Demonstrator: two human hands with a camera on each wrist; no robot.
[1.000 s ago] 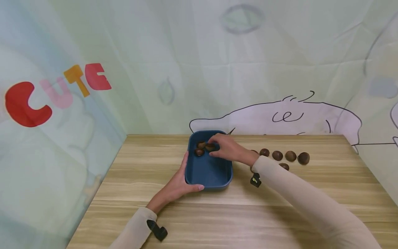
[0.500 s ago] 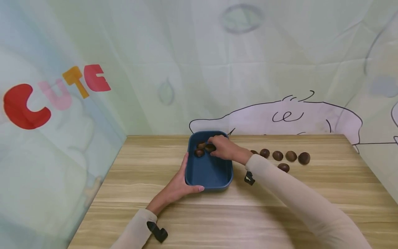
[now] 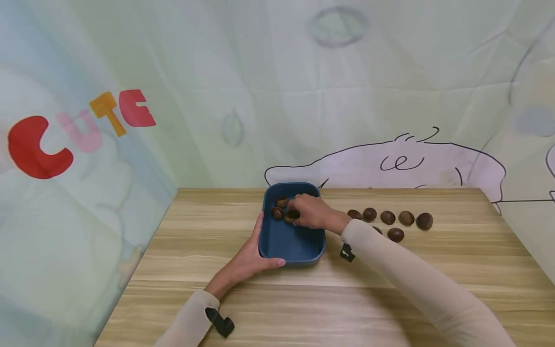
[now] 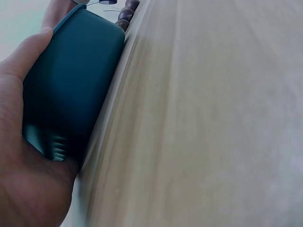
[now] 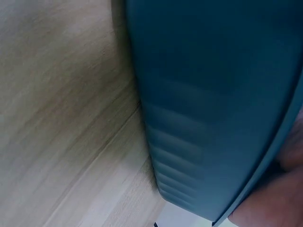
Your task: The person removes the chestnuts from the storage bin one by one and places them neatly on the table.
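Sleeves, pale and long, lie nearest to me, each with a black clip at the cuff. My left hand is spread round the near left corner of the blue box, thumb straight along its near end, fingers up its side. Inside, toward the far end, my right hand pinches a chestnut between fingertips and thumb, close by two more chestnuts.

Smooth and round as it is, the nut could squirt from a pinch that is too light or off-centre, and bump its neighbours. If my left hand eased while the right pushed at a wall, the box might slide on the table. My right sleeve worries me too — dragged low, it could send the loose chestnuts beside the box rolling; one is partly hidden behind it.

I can make out no brand on the box. Farthest off, the backdrop carries bright letters — "CUTE".
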